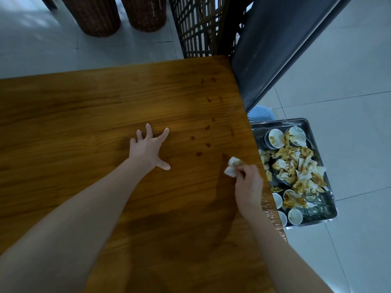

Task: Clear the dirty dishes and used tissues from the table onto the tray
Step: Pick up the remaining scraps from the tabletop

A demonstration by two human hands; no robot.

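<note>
My right hand (248, 183) pinches a crumpled white tissue (232, 169) down on the wooden table (84, 106), near its right edge and just below a red sauce spot. My left hand (149, 148) lies flat on the table with fingers spread, holding nothing. Several red sauce drops (208, 144) dot the wood between the hands and farther back. A metal tray (313, 127) sits on the floor right of the table. It holds several white bowls (276, 137) and a heap of stained tissues (296, 168).
A dark bench or panel (281, 45) leans past the table's far right corner. A lattice screen (196, 24) and two wicker cylinders (97, 15) stand behind the table. A pale blue ribbed object (260, 114) peeks out above the tray. Grey floor tiles surround everything.
</note>
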